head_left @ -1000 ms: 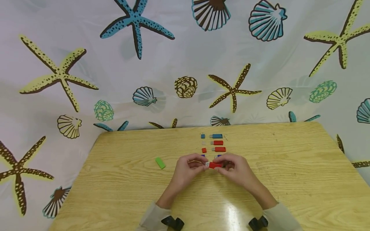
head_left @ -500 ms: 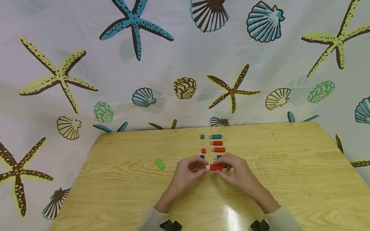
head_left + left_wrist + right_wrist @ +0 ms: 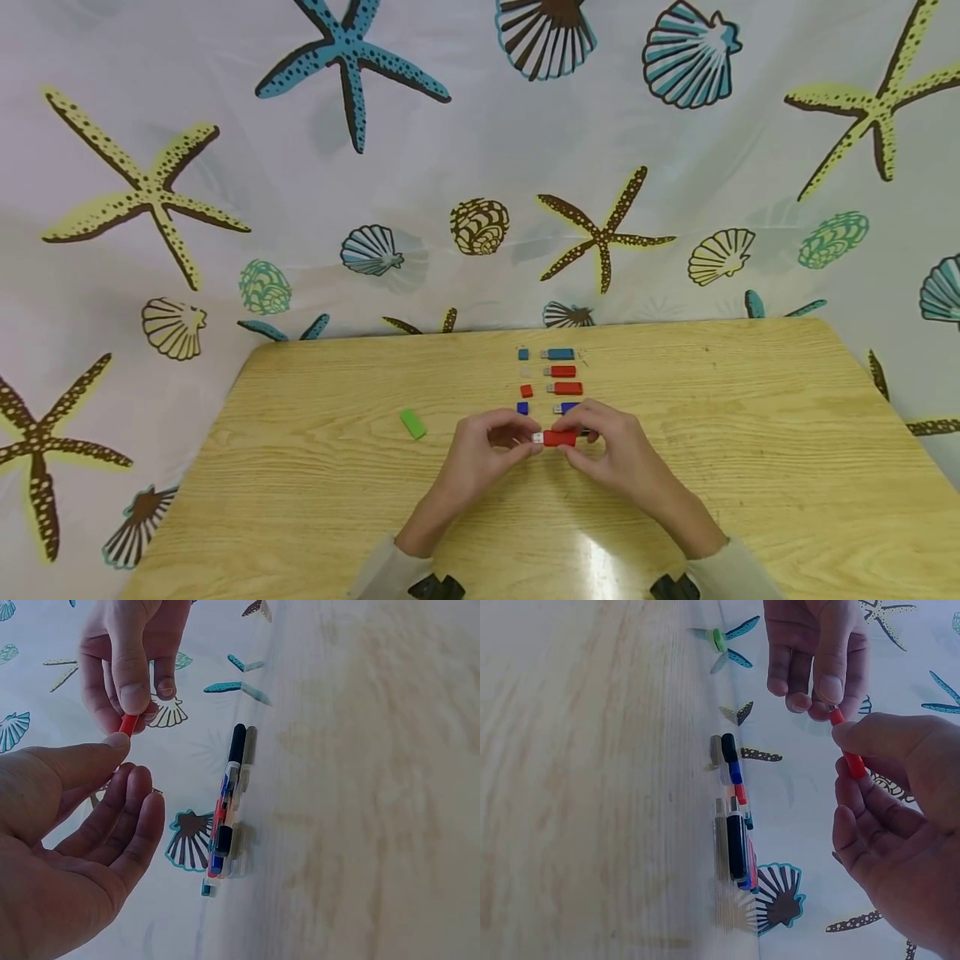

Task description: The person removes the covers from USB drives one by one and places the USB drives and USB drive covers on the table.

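Both hands hold a red USB stick [image 3: 559, 438] above the table, its metal connector pointing left. My right hand [image 3: 618, 446] pinches the red body between thumb and fingers. At the connector end, my left hand [image 3: 480, 462] pinches the tip with thumb and forefinger. In the right wrist view the red USB stick [image 3: 853, 759] slants between the two hands. Just beyond the hands lie a blue cap [image 3: 522, 408] and a blue USB stick [image 3: 567, 407], which the right hand partly covers. A black USB stick [image 3: 736, 846] lies low on the table, mostly hidden in the head view.
Farther back are two more red USB sticks [image 3: 567, 388] and a teal-blue one [image 3: 558, 354]. Beside them sit a red cap [image 3: 527, 391] and a teal-blue cap [image 3: 522, 354]. A green block [image 3: 412, 423] lies to the left. A shell-patterned curtain hangs behind the table [image 3: 300, 483].
Both hands have come slightly toward me with the red USB stick. The stick has turned from tilted to nearly level, and the blue cap behind shows more fully.
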Tool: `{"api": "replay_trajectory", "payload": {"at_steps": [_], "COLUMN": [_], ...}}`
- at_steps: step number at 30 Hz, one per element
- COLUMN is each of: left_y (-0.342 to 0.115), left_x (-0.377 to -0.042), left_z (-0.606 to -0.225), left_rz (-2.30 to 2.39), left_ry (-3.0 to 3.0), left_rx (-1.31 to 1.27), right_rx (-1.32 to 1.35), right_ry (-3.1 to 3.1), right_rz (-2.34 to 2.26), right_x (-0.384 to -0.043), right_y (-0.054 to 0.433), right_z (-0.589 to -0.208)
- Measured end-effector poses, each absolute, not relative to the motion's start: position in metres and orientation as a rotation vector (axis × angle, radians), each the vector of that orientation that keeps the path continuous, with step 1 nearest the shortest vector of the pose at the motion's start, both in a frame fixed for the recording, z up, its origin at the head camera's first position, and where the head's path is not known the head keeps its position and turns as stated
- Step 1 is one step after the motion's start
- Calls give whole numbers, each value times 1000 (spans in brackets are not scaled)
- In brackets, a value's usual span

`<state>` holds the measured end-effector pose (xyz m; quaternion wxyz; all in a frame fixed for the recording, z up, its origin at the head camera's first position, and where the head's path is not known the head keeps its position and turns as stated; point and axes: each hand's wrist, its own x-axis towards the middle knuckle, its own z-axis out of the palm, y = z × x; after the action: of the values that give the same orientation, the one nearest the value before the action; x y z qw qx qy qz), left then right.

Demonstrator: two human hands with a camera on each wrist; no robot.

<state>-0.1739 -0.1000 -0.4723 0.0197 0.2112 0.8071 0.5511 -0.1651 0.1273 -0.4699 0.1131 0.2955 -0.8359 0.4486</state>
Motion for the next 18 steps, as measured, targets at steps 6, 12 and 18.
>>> {"api": "replay_trajectory", "payload": {"at_steps": [6, 12, 18], "left_y": [-100, -101, -103], "left_x": [-172, -171, -170], "left_z": [-472, -471, -471], "left_rz": [1684, 1678, 1729], "left_ry": [2527, 2518, 2464], "left_rx": [692, 714, 725], "right_rx": [893, 941, 1007], "right_ry": [-2457, -2431, -2391], "right_rz": [1310, 1291, 1294], "right_x": [-164, -163, -162], "right_y": [128, 128, 130], "right_z": [-470, -469, -467]}}
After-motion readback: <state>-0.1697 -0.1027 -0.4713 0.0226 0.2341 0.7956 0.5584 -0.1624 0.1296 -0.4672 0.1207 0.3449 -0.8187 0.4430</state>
